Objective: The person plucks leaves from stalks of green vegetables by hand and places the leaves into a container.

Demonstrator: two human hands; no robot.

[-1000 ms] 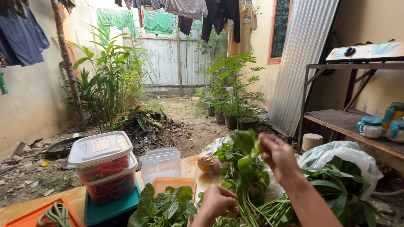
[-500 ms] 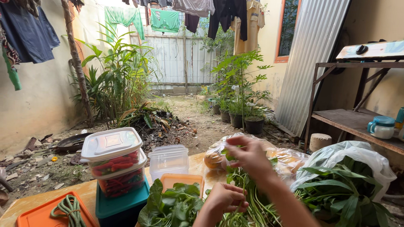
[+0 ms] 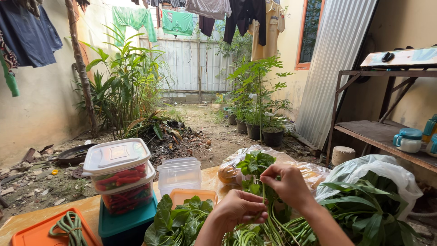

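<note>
Setting: an open back yard is seen, with washing [image 3: 207, 9] hung overhead, potted plants [image 3: 261, 125] along a corrugated metal sheet [image 3: 337, 59], and a wooden table [image 3: 91, 207] cut off by the lower edge.
Left hand: the left hand [image 3: 239, 208] is closed in a loose fist around the lower part of a bundle of green stalks [image 3: 273, 223]; the fingertips are curled under and cannot be made out.
Right hand: the right hand [image 3: 287, 184] is raised just above the left, thumb and fingers pinched together on a leafy sprig [image 3: 255, 166] at the top of the same bundle.
Stalks: the bundle is held above the near table edge between both hands; its lower ends are cut off by the frame.
Picked leaves: a heap of loose green leaves [image 3: 180, 221] lies left of the hands, over an orange tray [image 3: 193, 195] that is mostly hidden.
Containers: two lidded tubs of red chillies [image 3: 120, 182] are stacked on a teal lid [image 3: 125, 223], beside empty clear tubs [image 3: 180, 173].
Bags: a white bag of greens [image 3: 373, 200] lies to the right; a clear bag [image 3: 232, 171] behind the hands holds something brownish that is hard to make out.
Corner: a green cord [image 3: 68, 225] rests on an orange lid [image 3: 38, 234], partly cropped.
</note>
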